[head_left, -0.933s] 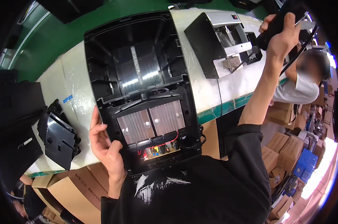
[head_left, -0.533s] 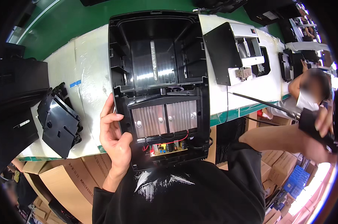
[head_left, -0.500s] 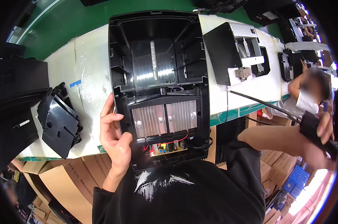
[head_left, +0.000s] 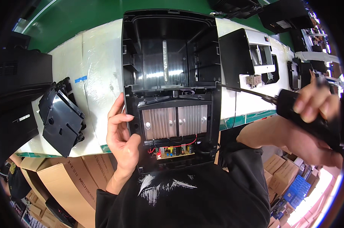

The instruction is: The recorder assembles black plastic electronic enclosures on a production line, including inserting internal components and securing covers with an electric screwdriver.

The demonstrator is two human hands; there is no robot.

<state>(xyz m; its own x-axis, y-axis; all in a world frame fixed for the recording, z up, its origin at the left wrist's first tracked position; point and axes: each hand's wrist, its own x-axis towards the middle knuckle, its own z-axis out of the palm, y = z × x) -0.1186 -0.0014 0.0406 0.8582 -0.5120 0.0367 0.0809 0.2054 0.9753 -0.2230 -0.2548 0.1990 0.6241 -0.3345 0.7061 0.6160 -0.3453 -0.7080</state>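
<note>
Black housing (head_left: 171, 91) lies lengthwise from the wearer, overhanging the table (head_left: 99, 57). Left hand (head_left: 121, 137), fingers loosely spread, touches its left side; right hand (head_left: 317, 106), to its right, grips a tool (head_left: 287, 107) pointing left.

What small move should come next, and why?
Perhaps guide the long-shafted black tool leftward over the open black plastic housing: the right hand holds it with its tip near the housing's right edge, while the left hand touches the opposite side.

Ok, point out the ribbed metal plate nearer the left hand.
The left ribbed plate; the right ribbed plate lies beyond it, farther from the left hand.
</note>
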